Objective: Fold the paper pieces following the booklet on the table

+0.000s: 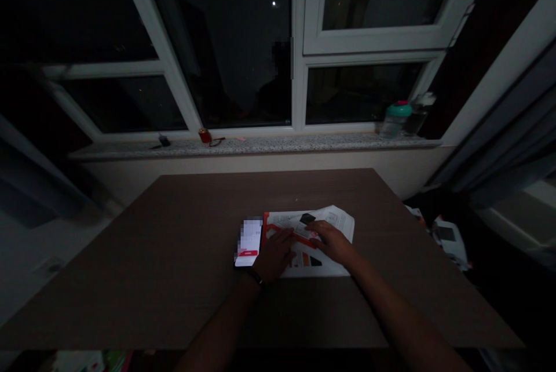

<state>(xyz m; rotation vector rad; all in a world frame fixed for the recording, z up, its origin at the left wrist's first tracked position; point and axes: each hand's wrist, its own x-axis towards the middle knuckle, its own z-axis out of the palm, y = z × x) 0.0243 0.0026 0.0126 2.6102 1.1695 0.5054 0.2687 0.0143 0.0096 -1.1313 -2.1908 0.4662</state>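
Observation:
A white printed sheet or flat bag (334, 267) with red and black graphics lies on the table in front of me; in the dim light I cannot tell which. Across its left part rests my left hand (277, 253), fingers stretched out toward the upper right. My right hand (332, 240) lies on the right part, its fingers reaching left over the print. Both palms face down, and the fingertips come near each other. A lit phone (249, 241) lies just left of the sheet, close to my left wrist, which wears a dark band (256, 276).
The brown table (195, 215) stands below a granite window sill (269, 144). On the sill are a bottle with a turquoise lid (397, 117), a clear bottle (419, 114) and a small red object (204, 135). More printed packaging (452, 239) lies beyond the table's right edge.

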